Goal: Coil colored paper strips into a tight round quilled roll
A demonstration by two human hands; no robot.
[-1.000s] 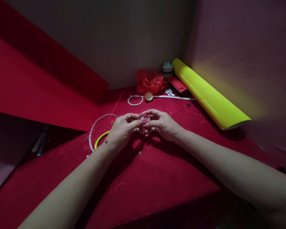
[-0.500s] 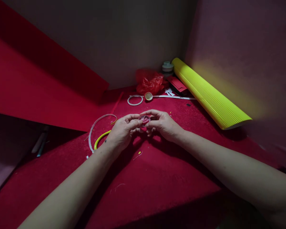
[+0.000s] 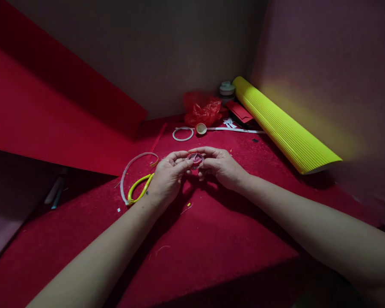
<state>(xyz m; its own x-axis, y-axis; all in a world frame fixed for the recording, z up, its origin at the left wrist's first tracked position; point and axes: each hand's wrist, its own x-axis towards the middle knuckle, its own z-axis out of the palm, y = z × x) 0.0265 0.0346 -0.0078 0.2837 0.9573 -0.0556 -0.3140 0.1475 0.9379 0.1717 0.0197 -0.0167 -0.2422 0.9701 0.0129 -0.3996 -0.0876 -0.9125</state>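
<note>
Round red coil [image 3: 196,159] with paler rings sits between the two hands, near the middle of the red surface [image 3: 218,248], its flat face tipped up. The left hand [image 3: 167,177] pinches its left edge, thumb in front and fingers behind, while the right hand [image 3: 224,170] pinches the right edge in the same way; some lower fingers are curled and partly hidden, so I cannot tell what they touch. Just beside the left wrist lies a yellow looped handle [image 3: 131,189], partly covered by the hand, and next to it a curved pale strip [image 3: 122,184]. Beyond the hands are a white ring [image 3: 182,140], a small round object with an orange rim [image 3: 200,129], a straight white strip [image 3: 244,130] and white scraps [image 3: 229,123]. At the back sit a crumpled red plastic bag [image 3: 203,112], a lidded bottle [image 3: 226,89] and red packets [image 3: 240,112]. A curled yellow ribbed sheet [image 3: 285,128] lies at the right, and a large red sheet [image 3: 67,124] slants in from the left
</note>
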